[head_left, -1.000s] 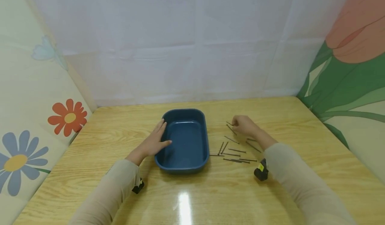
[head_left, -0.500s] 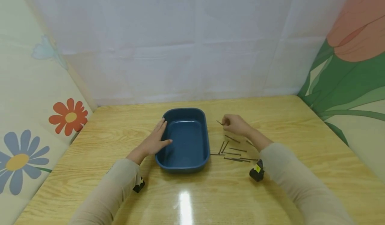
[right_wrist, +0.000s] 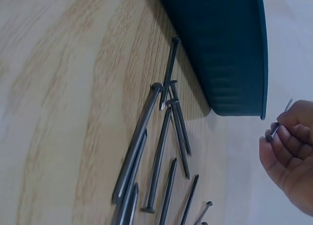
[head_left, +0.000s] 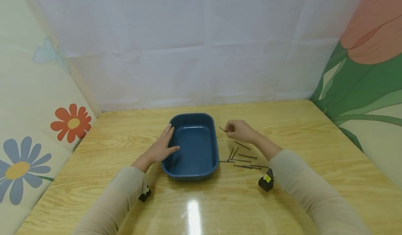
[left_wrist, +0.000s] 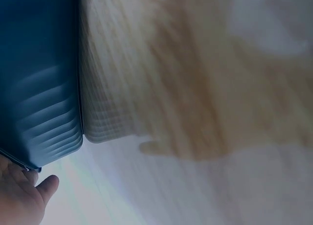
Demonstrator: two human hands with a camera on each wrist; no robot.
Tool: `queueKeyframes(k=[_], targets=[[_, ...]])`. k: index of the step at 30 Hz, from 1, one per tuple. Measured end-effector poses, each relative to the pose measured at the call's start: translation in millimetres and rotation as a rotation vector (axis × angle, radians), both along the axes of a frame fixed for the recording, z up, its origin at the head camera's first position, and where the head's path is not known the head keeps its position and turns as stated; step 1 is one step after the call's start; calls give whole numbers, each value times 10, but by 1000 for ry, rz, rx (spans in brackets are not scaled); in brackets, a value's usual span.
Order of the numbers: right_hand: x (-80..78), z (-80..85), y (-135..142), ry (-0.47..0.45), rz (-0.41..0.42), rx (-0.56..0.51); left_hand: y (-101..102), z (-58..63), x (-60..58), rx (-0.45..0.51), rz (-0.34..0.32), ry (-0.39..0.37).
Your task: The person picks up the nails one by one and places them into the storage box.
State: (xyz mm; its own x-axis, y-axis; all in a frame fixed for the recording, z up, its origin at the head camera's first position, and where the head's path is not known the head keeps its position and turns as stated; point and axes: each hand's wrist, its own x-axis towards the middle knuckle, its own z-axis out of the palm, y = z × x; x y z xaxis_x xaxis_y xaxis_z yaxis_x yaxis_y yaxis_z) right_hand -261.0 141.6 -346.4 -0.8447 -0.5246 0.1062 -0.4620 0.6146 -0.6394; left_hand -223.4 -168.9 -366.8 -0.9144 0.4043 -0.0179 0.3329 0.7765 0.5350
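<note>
A deep blue rectangular tray (head_left: 194,176) stands on the table. My left hand (head_left: 160,149) rests on its left rim with straight fingers, the thumb reaching over the inside; part of that hand (left_wrist: 22,195) shows in the left wrist view's lower corner. My right hand (head_left: 240,130) is just right of the tray, apart from it. Between thumb and fingers it pinches a dark metal nail (head_left: 222,129), whose pointed end sticks out in the right wrist view. Several loose nails (right_wrist: 159,156) lie beside the tray, some crossing or touching; one (head_left: 226,161) lies close to its wall.
The wooden table (head_left: 125,126) reaches back to a white cloth backdrop (head_left: 157,78). Flower-printed panels (head_left: 370,98) stand at both sides. Black wrist cameras (head_left: 266,181) hang below the sleeves. My right forearm covers part of the table right of the nails.
My right hand has moved left toward the tray, carrying a nail up from the far nails. The left hand and tray have stayed in place.
</note>
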Motion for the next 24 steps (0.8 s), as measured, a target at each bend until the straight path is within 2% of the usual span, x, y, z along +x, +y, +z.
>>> queueKeyframes(k=[7, 17, 24], targets=[[16, 4, -70, -40, 13, -19, -3, -30, -13, -2, -2, 11], [64, 61, -230, -25, 58, -56, 0, -2, -9, 21, -3, 10], [135, 97, -310, -22, 112, -57, -2, -33, -20, 2, -5, 17]])
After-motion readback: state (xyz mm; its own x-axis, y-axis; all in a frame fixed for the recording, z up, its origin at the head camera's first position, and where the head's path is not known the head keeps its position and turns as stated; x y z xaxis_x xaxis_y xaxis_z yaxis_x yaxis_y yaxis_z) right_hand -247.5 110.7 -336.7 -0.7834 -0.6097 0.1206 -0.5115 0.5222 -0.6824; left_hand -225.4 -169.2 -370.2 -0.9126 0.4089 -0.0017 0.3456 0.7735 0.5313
